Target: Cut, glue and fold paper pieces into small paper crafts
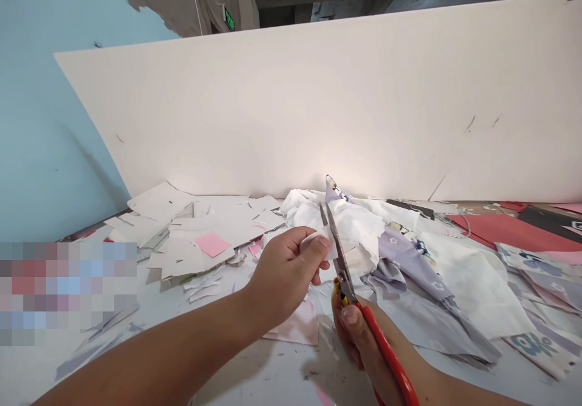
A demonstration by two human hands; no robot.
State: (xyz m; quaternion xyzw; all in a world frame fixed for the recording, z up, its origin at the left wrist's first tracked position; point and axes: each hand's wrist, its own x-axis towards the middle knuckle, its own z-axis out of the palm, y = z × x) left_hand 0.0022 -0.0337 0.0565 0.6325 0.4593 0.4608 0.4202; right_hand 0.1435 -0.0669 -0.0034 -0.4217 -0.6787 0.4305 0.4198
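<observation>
My left hand (291, 266) pinches a small white piece of fabric (331, 245) between thumb and fingers. My right hand (364, 333) is wrapped round a pair of scissors (343, 260) with red handles, its blades pointing up and away from me. The blades are slightly apart at the tips and lie against the right edge of the white piece. Some yellow material covers part of the scissors near the pivot. Just behind the blades lies a heap of crumpled white cloth (364, 224). Lilac cloth with white flowers (409, 260) spreads to the right of it.
Pale cardboard sheets (204, 230) are piled at the left, with a pink square (213, 244) on top. Red sheets (509, 233) and printed fabric pieces (541, 333) lie at the right. A tall white panel (295, 115) stands along the table's back edge.
</observation>
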